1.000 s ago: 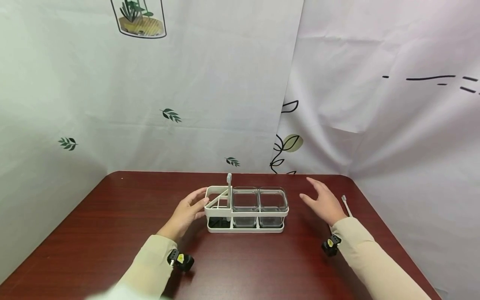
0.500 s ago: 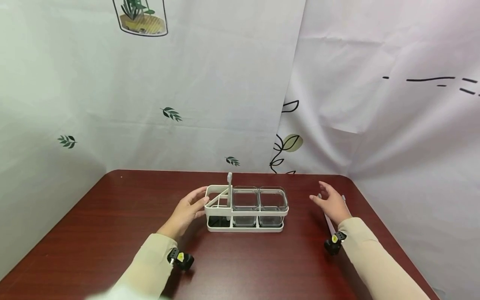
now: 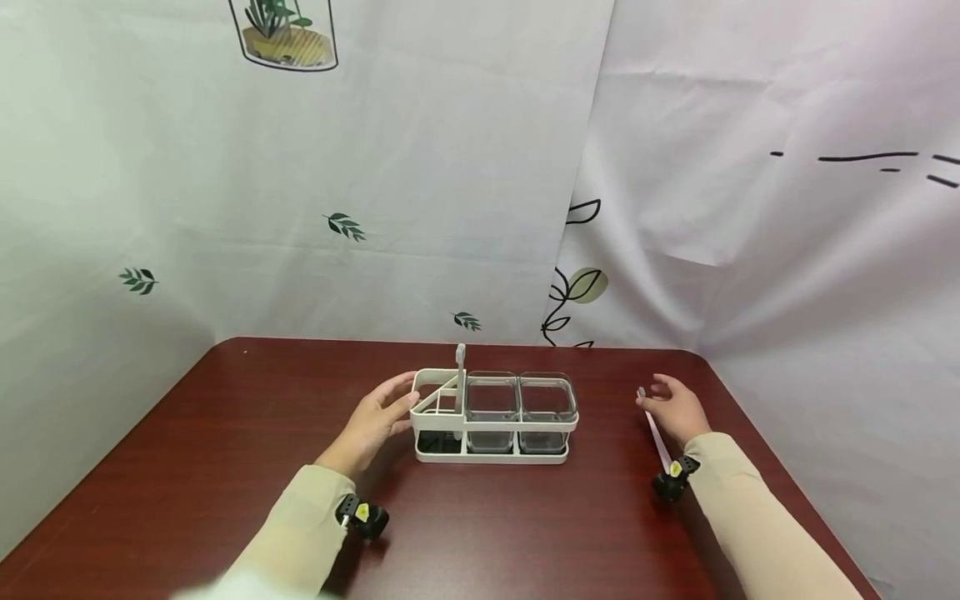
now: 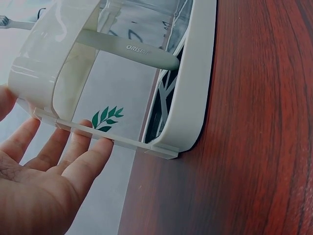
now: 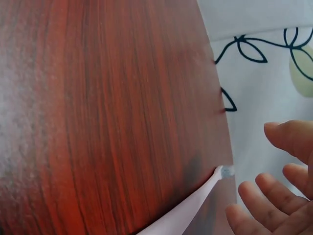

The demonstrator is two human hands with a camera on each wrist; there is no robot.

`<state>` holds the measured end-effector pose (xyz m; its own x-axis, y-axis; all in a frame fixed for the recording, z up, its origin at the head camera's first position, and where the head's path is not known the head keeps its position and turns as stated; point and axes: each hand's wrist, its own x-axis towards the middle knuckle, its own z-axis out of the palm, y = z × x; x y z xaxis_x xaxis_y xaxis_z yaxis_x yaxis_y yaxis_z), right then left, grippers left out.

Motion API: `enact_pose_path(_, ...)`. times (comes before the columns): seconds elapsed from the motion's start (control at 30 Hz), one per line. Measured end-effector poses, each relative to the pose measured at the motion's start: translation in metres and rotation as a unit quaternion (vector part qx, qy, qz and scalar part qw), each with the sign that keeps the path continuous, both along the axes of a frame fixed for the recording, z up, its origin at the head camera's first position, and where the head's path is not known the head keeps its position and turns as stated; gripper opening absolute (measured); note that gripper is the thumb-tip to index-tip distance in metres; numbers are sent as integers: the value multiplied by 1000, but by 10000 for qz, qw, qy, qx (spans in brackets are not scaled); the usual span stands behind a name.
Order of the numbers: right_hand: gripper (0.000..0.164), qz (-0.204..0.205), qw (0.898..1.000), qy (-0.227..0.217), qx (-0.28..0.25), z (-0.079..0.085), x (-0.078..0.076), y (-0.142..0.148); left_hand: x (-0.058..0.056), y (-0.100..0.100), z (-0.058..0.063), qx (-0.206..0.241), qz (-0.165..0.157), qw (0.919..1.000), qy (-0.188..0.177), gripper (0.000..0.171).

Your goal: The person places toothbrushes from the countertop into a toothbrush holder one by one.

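Observation:
A white rack [image 3: 495,427] with a toothbrush [image 4: 129,50] standing in its left compartment is on the table. Two clear square cups [image 3: 491,398] fill its other compartments. My left hand [image 3: 369,429] holds the rack's left end, thumb on the upper band and fingertips along the side strut, as the left wrist view shows. At the right, a pale pink toothbrush [image 5: 195,201] lies on the table, its head toward the far side. Over it hovers my right hand [image 3: 677,410], its thumb and fingers spread apart around the brush head in the head view.
The dark red wooden table [image 3: 525,533] ends at a white patterned cloth [image 3: 420,167] behind and at the sides. A black camera [image 3: 670,483] on the right wrist overlaps the lower end of the pink toothbrush.
My right hand has moved right and toward me, lowering over the pink toothbrush, which has come into view. Another toothbrush seen right of the hand is now hidden. The left hand stays put.

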<state>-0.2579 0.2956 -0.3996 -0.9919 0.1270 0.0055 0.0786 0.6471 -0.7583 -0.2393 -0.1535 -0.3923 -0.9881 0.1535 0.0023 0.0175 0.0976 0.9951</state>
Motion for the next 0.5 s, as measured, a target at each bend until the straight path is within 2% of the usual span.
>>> enact_pose_path(0.33, 65, -74, 9997, -187, -169, -4, -4, 6, 2, 0, 0, 14, -8, 10000, -16, 51)
enact_pose_path(0.5, 60, -84, 9993, -310, -195, -5, -9, 9, -1, 0, -2, 39, 11, 10000, 13, 50)
